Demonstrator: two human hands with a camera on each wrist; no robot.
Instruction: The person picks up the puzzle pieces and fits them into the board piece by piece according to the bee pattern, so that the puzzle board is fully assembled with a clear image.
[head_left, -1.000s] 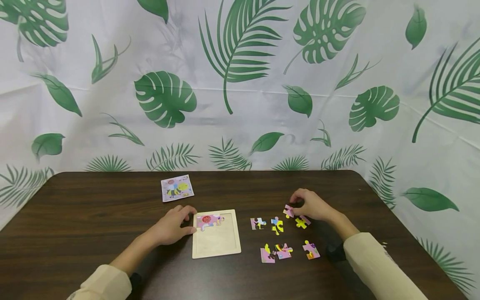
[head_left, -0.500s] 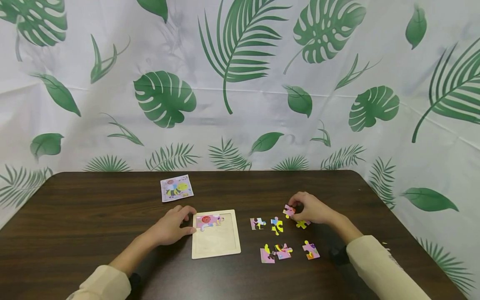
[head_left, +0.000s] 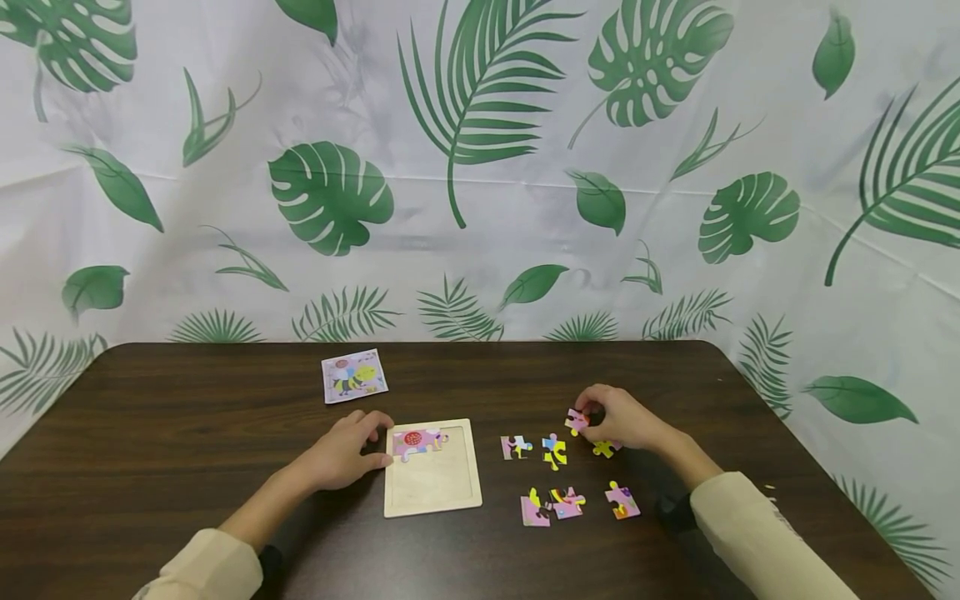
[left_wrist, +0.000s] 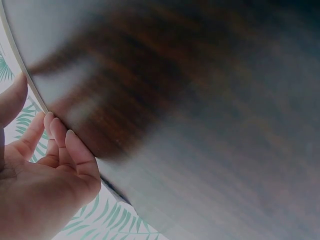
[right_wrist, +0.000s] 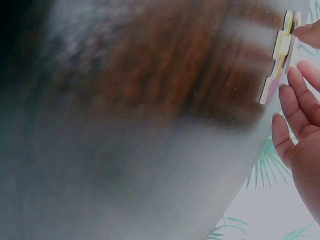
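Observation:
At the left edge of a square wooden puzzle tray (head_left: 432, 487), my left hand (head_left: 341, 452) rests with thumb and fingertips against the rim. Joined pink puzzle pieces (head_left: 420, 442) with a red round shape fill the tray's upper left. To the right, my right hand (head_left: 622, 418) pinches a pink puzzle piece (head_left: 576, 422) with a bit of yellow, at or just above the table. A yellow puzzle piece (head_left: 603, 448) lies partly hidden under that hand. The right wrist view catches puzzle pieces (right_wrist: 278, 55) edge-on beside the fingers.
Between tray and right hand lie two loose pieces, one white and pink (head_left: 516, 447), one blue and yellow (head_left: 554, 451). Nearer are more pink pieces (head_left: 567, 503) and one with orange (head_left: 622, 500). A bee picture card (head_left: 355, 377) lies behind the tray on the dark table (head_left: 187, 433).
My right hand has shifted slightly down over the yellow piece and turned the pink one a little. My left hand stays at the tray.

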